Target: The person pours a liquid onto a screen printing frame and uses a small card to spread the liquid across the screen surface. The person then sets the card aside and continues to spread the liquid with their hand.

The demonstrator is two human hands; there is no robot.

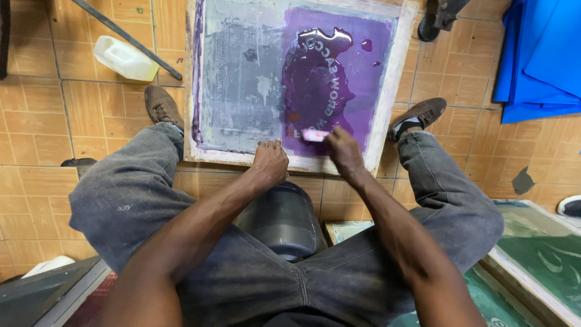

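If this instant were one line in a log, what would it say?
left hand: resting on wooden frame | right hand: rubbing small pink-white pad on purple wet screen | seated, tiled floor

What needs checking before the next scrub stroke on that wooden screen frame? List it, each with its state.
1. Left hand braces the wooden-framed printing screen at its near edge: ok.
2. Right hand grips the small pink-white scrubbing piece: ok.
3. Purple liquid pool stays inside the frame: ok.
4. Brown shoes clear of the wet mesh: ok.
5. White plastic jug capped: cannot tell.
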